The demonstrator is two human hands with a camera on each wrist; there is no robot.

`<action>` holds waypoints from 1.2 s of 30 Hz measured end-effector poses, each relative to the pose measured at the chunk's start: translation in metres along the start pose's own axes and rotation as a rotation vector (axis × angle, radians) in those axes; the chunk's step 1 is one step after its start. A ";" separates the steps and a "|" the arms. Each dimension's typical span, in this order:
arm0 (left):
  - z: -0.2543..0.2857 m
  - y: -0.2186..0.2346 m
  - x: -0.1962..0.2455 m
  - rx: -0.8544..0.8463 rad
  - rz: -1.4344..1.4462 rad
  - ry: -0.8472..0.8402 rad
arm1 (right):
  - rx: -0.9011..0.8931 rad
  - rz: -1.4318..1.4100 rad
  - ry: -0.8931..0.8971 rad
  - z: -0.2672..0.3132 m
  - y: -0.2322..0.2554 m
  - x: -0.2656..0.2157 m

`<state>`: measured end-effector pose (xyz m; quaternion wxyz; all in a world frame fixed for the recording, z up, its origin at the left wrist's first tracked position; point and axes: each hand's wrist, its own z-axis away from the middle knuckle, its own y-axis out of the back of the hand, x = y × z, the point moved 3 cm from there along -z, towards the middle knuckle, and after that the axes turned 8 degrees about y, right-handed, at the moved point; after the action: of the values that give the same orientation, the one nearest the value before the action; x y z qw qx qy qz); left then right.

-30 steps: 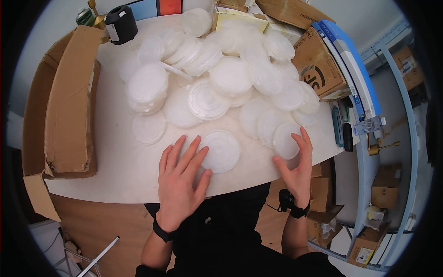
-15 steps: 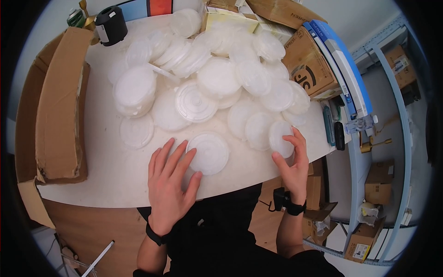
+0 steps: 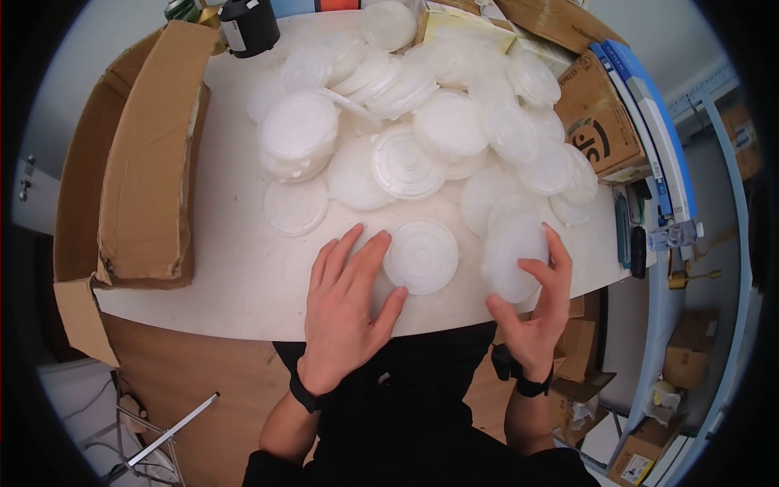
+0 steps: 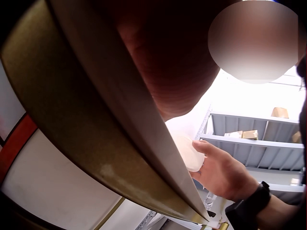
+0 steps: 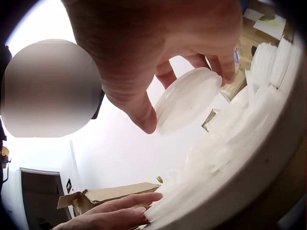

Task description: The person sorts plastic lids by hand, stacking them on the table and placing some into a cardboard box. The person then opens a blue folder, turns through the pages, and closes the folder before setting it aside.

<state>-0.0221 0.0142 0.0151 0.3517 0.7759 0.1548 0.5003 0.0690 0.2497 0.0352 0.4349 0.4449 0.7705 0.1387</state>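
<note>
In the head view my right hand [image 3: 531, 321] pinches a round translucent plastic lid [image 3: 511, 260] between thumb and fingers, near the table's front right. The right wrist view shows this lid [image 5: 189, 100] tilted up on its edge, raised above the table. My left hand [image 3: 345, 308] lies over the front edge with fingers spread and loosely straight. Its index fingertip is right at the rim of another lid [image 3: 421, 256], which lies flat with ringed ridges. A large heap of similar lids [image 3: 450, 122] spreads behind both hands.
A long open cardboard box [image 3: 150, 162] stands on the left. At the back right are a carton [image 3: 604, 122], blue-and-white boxes [image 3: 649, 114] and a small clear bottle [image 3: 673, 235]. A black cylinder [image 3: 247, 28] stands at the back left. Shelving [image 3: 734, 268] is on the right.
My right hand has closed on the lid at the front right, lifted it and tipped it up. My left hand stays beside the flat lid. The head view has shifted.
</note>
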 end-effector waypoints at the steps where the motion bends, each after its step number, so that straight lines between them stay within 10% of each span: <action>1: 0.000 0.000 0.001 0.004 0.009 0.014 | -0.080 -0.084 0.029 -0.001 -0.013 -0.009; 12: 0.002 0.002 -0.003 0.004 0.057 0.055 | -0.222 -0.270 0.080 -0.011 -0.078 -0.025; 36: 0.000 0.000 0.002 -0.038 -0.026 0.004 | -0.213 -0.263 0.189 -0.014 -0.063 -0.027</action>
<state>-0.0215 0.0157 0.0166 0.3727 0.7659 0.1560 0.5001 0.0283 0.1953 0.0204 0.4194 0.2770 0.8404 0.2026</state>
